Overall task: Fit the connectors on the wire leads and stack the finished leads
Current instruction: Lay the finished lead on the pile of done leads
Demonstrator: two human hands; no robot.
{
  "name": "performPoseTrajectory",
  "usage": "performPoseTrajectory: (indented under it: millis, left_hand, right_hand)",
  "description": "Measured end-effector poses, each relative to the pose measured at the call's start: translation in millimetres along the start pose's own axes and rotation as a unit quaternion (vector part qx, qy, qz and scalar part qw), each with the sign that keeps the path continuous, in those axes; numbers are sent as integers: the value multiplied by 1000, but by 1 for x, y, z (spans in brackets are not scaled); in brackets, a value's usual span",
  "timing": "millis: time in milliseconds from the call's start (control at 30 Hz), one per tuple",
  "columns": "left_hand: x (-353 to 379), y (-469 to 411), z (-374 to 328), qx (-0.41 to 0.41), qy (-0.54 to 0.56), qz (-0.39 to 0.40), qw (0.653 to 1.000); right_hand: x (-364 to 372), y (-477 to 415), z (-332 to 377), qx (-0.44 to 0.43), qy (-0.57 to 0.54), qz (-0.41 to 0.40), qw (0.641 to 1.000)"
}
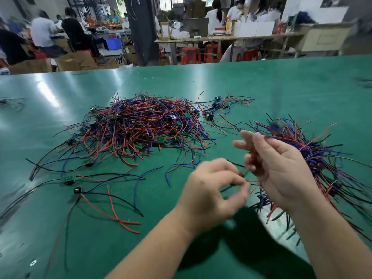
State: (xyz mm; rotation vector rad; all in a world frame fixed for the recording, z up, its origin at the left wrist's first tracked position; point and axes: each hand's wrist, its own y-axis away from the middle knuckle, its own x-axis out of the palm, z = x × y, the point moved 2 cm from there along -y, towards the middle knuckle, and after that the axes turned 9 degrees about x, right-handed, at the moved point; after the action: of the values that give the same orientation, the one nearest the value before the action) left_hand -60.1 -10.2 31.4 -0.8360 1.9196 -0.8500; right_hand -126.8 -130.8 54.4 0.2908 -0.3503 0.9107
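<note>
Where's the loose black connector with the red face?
Head view, lower left: the black connector lies on the green table, just below a small green board, left of the left hand.

A blurred wire lead (253, 181) is being pinched, with tangled leads (141, 125) being kept left beyond the grip, stacked leads (314, 154) just right.
</note>
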Motion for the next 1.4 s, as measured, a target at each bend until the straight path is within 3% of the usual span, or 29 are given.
performPoseTrajectory:
  millis: [100,200,300,433,567,733,833,967,1067,1167,1400]
  left_hand:
    - [9,2,-5,-18,69,51,996]
    - [4,3,-2,-67,97,58,991]
    - [-3,0,7,-180,107,2,978]
    - [-11,-8,16,-276,237,-74,928]
    - [-10,-8,19,-317,337,-118,879]
    - [-10,-10,16,-382,428,-137,807]
    - [-12,-11,18,-376,475,-168,778]
    - [-20,-12,22,-375,446,-111,805]
    - [-19,-8,23,-388,407,-26,826]
    - [-13,-3,22,-406,403,18,820]
    - [-8,2,25,-423,377,52,822]
  right_hand:
    - [-6,-1,2,-13,-10,-43,999]
    - [-8,-3,3,-43,53,-89,994]
    - [-4,1,0,12,121,-15,992]
    - [10,12,-12,81,223,122,964]
    - [12,12,-16,82,275,149,946]
    - [10,15,-22,166,257,224,925]
    - [12,14,-16,160,257,186,935]
    - [4,3,-8,140,107,36,984]
    - [5,5,-12,115,108,73,985]
    - [7,8,-15,105,147,105,978]
    - [-1,3,-14,44,199,36,978]
